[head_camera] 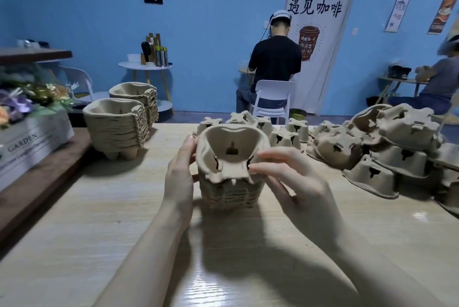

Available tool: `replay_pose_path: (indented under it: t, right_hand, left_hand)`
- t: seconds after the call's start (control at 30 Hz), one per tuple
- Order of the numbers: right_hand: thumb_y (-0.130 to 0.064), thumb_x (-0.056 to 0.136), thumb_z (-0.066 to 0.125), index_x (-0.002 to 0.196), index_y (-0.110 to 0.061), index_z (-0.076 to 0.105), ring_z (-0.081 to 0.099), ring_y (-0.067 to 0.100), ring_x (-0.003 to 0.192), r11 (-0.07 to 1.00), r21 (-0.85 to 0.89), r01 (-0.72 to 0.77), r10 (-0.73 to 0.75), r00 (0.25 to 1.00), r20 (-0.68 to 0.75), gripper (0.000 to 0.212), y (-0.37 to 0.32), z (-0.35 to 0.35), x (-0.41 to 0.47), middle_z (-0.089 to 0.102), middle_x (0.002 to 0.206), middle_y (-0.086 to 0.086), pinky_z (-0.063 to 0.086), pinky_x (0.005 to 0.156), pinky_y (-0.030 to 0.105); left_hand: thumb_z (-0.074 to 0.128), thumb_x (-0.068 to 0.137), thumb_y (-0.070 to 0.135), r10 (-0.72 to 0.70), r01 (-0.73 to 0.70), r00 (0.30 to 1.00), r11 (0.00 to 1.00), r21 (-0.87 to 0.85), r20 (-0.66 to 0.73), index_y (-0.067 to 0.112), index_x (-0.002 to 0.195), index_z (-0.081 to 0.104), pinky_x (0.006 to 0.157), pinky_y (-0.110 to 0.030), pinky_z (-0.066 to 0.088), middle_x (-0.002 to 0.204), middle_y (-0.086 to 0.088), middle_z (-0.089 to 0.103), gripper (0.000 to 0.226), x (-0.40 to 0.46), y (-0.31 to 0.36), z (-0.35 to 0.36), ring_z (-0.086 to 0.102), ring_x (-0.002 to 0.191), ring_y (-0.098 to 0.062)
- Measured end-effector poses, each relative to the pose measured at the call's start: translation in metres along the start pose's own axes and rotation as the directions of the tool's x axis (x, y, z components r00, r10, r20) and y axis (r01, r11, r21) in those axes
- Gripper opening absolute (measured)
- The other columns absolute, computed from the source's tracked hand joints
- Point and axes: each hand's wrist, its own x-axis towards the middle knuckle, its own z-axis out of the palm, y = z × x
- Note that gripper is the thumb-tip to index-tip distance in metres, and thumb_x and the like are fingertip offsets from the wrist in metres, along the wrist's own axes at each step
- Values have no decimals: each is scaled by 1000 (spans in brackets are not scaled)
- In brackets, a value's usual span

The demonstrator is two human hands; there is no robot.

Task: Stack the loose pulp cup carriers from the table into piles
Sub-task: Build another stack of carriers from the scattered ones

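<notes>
Far left: grey planter box (29, 141) marked GARDEN, flowers (22, 98) in it, sitting on a darker side ledge beside the counter (124, 207).

Left rear of the counter: two finished piles of pulp carriers, cups up. Near pile (115, 130) stands on its feet; far pile (136, 99) is just behind it and to its right, looks to be touching it, can't confirm.

Centre: working pile (229, 192) on the counter, between both hands. Top carrier (229, 155) is tilted, open side facing the camera, lower edge seated on the pile, not nested down flat.

Left hand (178, 177): on the left side of the top carrier, thumb and fingertips on its left rim, palm alongside the pile. Fingers curled round the edge.

Right hand (295, 177): thumb and fingers pinching the right lower corner of the top carrier, fingers reaching across towards it.

Behind the working pile: a row of loose carriers (283, 136), upside down, mid-counter.

Right: big loose heap (387, 145) of carriers, mostly upside down, tumbled over each other, running off the right edge.

Background: person seated on a white chair (273, 98), back to camera; a second person at far right, blurred.
</notes>
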Motion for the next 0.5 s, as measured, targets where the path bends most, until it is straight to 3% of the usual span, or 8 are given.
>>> replay_pose_path:
  t: [0.17,0.33,0.43,0.5]
  right_hand:
    - [-3,91,64,114,-8,71,61,27,110,1000,-3,8,-8,1000,-30,24,0,6,-12,62,121,11,50,84,43]
    - [-5,87,69,123,-10,65,56,22,122,987,106,-118,121,993,-18,37,3,5,-20,56,131,8,50,96,39]
    - [-12,87,70,126,-12,63,52,14,128,942,232,-242,246,969,13,39,4,8,-23,58,131,0,48,100,36]
    - [-14,88,70,127,-14,62,53,14,127,914,284,-291,297,955,24,40,2,10,-23,58,132,-4,50,97,34]
  left_hand:
    - [40,102,41,32,-36,996,999,38,80,28,85,76,62,-19,45,82,12,75,41,-1,-3,0,64,77,-2]
    - [47,99,19,108,-118,978,992,47,180,18,118,70,78,-18,48,110,7,73,30,-1,-6,-3,64,100,-8]
    - [48,98,17,98,-107,983,993,49,155,31,126,65,105,-35,41,131,9,66,35,-1,-6,-4,58,125,-12]
    - [49,98,15,90,-96,987,995,40,134,38,121,64,111,-41,37,133,8,65,36,-1,-5,-4,55,130,-17]
